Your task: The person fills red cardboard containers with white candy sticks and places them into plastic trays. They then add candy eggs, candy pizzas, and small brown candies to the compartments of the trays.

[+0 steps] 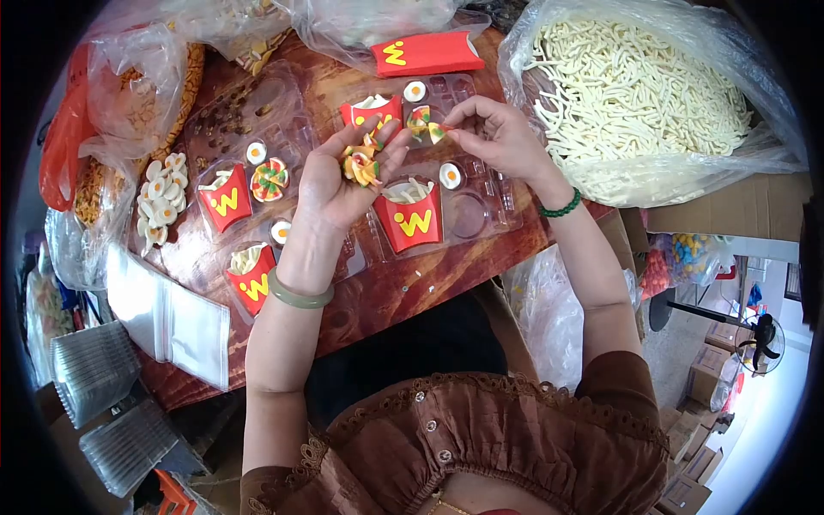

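Palm up, my left hand (333,176) holds a small pile of colourful wedge pieces (362,165), fingers curled around them. My right hand (493,136) pinches one wedge (436,133) beside other wedges (418,120) in the upper compartment of a clear plastic tray (470,215). Near my hands, red cartons of pale sticks (410,215) and small egg pieces (415,91) lie in the trays. A round of joined wedges (269,179) sits beside another red carton (225,199) on the left.
A large bag of pale sticks (639,90) is at the back right. Egg pieces (161,196) are heaped at the left, near clear bags (172,318) and stacked plastic trays (94,373). A flat red carton stack (429,55) lies at the back.
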A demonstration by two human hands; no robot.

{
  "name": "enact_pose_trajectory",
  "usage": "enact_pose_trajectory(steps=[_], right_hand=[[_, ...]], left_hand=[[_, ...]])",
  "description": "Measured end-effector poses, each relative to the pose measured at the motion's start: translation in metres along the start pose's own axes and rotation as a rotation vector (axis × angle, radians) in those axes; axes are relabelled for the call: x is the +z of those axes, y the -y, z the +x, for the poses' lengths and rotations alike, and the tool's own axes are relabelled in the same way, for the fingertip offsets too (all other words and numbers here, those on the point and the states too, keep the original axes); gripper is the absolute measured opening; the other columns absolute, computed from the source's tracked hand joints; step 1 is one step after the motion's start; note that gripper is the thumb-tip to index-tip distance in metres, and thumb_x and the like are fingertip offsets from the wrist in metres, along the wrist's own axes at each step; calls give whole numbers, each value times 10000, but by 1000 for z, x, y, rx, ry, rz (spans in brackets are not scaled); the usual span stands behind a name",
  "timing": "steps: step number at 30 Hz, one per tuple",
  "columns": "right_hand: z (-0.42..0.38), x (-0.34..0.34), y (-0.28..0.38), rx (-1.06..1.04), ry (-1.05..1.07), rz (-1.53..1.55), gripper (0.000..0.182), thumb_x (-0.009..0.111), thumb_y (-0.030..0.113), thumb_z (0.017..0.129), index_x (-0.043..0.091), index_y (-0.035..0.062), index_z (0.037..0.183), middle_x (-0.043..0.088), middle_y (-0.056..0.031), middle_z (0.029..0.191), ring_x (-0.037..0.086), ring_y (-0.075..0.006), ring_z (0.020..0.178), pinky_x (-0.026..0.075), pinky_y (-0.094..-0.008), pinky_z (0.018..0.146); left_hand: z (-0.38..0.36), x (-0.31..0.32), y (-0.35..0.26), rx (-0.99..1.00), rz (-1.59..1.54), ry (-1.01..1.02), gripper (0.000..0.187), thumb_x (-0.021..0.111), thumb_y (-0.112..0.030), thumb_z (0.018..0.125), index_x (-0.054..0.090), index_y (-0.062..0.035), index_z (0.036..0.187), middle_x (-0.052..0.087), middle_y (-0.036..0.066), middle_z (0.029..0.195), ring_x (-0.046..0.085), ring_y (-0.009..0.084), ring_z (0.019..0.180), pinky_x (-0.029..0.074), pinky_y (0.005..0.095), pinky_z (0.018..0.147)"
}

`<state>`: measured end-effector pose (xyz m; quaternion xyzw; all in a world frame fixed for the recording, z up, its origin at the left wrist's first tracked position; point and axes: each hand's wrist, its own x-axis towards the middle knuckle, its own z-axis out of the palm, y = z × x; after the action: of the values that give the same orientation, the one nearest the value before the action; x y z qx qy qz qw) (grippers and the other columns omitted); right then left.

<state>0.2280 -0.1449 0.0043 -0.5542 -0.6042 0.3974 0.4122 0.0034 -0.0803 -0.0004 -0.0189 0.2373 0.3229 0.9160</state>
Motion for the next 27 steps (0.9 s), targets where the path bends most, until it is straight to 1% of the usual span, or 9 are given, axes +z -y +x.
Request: enact_pose_trajectory(steps=[1,4,8,13,18,20,22,24,27], right_hand=[[1,0,4,-20,49,169,127,594,24,858,593,3,983,604,3,916,553,-43,802,463,-189,700],[7,1,24,-117,166,177,136,581,18,869,580,-2,1003,604,-20,950,565,-57,893,469,-192,779],[8,10,37,-75,124,219,130,598,34,870,581,-2,994,612,-23,951,570,-52,874,473,-189,754],[-3,24,36,127,27,136,175,653,98,858,579,-9,976,634,-45,893,617,-78,782,513,-217,685],[7,22,27,24,-162,364,153,674,119,834,612,-4,901,639,-28,830,590,-51,722,497,-205,644],[14,5,22,-14,-149,104,131,654,98,837,610,-14,889,633,-18,824,585,-43,729,492,-204,635],[22,-6,15,54,-86,-47,136,637,67,819,610,-17,922,655,-52,837,624,-103,721,503,-249,643],[28,-11,9,6,136,-504,165,654,72,782,616,-13,919,665,-98,849,649,-201,726,506,-301,655],[37,-5,-14,-203,243,-507,175,665,73,755,627,-7,905,661,-134,857,646,-275,751,504,-334,669]], left_hand=[[-1,3,3,-9,68,6,299,378,-176,978,477,36,1164,503,223,1203,551,369,1079,527,402,872],[1,3,15,-121,253,8,242,529,-188,934,545,-2,1088,592,115,977,611,204,808,535,243,638],[7,-1,20,-204,236,118,225,544,-197,929,558,-30,1078,593,84,926,592,160,762,503,221,594],[1,5,28,-41,265,12,217,548,-212,929,567,-56,1079,596,48,907,580,124,740,482,224,602],[0,2,24,-99,203,56,241,539,-195,931,552,-33,1110,596,105,977,596,190,813,509,240,637],[1,-5,13,-176,99,143,246,532,-165,932,544,-11,1123,593,145,1037,616,246,885,550,263,681],[3,-7,7,-35,99,32,259,502,-142,941,508,1,1158,558,184,1104,593,311,958,560,311,720],[9,-13,-2,-76,15,76,257,485,-114,941,490,2,1170,530,210,1148,566,347,1014,563,348,739],[11,-11,-6,-31,23,-25,254,477,-110,941,487,5,1168,531,213,1150,562,358,1032,565,365,763]])
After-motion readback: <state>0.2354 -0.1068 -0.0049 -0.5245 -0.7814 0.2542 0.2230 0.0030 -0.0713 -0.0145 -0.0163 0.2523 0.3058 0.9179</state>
